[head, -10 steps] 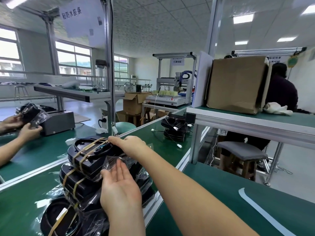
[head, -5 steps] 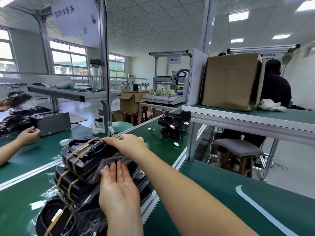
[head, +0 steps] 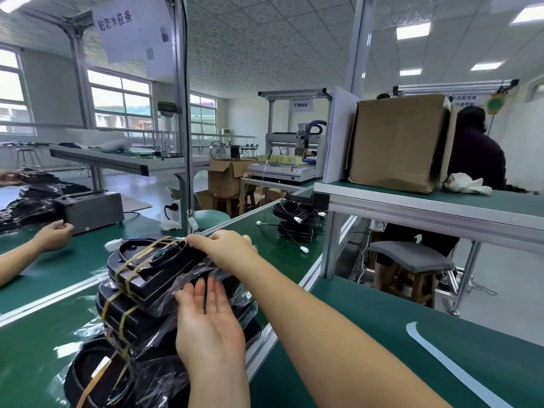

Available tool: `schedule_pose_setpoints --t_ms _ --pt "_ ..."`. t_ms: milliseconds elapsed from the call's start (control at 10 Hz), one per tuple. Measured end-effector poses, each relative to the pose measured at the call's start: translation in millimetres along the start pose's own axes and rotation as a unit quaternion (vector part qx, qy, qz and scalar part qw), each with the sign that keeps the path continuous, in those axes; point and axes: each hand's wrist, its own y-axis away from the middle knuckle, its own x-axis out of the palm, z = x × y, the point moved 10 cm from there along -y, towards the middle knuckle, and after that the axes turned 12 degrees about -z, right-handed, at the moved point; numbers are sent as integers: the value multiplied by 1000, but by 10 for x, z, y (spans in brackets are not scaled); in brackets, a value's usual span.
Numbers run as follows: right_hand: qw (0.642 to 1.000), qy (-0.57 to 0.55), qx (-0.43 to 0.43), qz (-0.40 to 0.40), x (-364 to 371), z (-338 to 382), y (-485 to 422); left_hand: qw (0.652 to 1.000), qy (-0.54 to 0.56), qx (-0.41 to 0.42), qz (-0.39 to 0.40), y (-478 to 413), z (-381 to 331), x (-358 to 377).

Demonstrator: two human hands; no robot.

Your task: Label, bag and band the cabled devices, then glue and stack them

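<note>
A stack of black cabled devices (head: pixel 141 313) in clear plastic bags, each bound with tan rubber bands, stands on the green belt in front of me. The top bagged device (head: pixel 153 266) lies tilted on the stack. My right hand (head: pixel 223 245) reaches across and grips its far right edge, fingers curled over the bag. My left hand (head: pixel 209 322) is held flat and open, palm towards the near side of that bag, fingers touching the loose plastic. A further bagged device (head: pixel 97 375) lies at the foot of the stack.
Another small pile of bare black devices with white connectors (head: pixel 297 222) sits farther along the belt. Another person's hand (head: pixel 54 235) works at the left near a grey machine (head: pixel 94 210). A raised shelf carries a cardboard box (head: pixel 397 142); a stool (head: pixel 409 257) stands below it.
My two hands stay almost where they were on the top bag. The other person at the left has carried their bagged device away leftward and drawn their near hand into a loose fist.
</note>
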Motion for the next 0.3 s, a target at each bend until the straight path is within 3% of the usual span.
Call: schedule_pose_setpoints --t_ms 200,300 --pt "995 -70 25 -61 -214 -258 178 999 -26 -23 21 105 221 -32" --pt "971 -195 71 -120 -454 -684 401 996 -72 -49 25 214 465 -116"
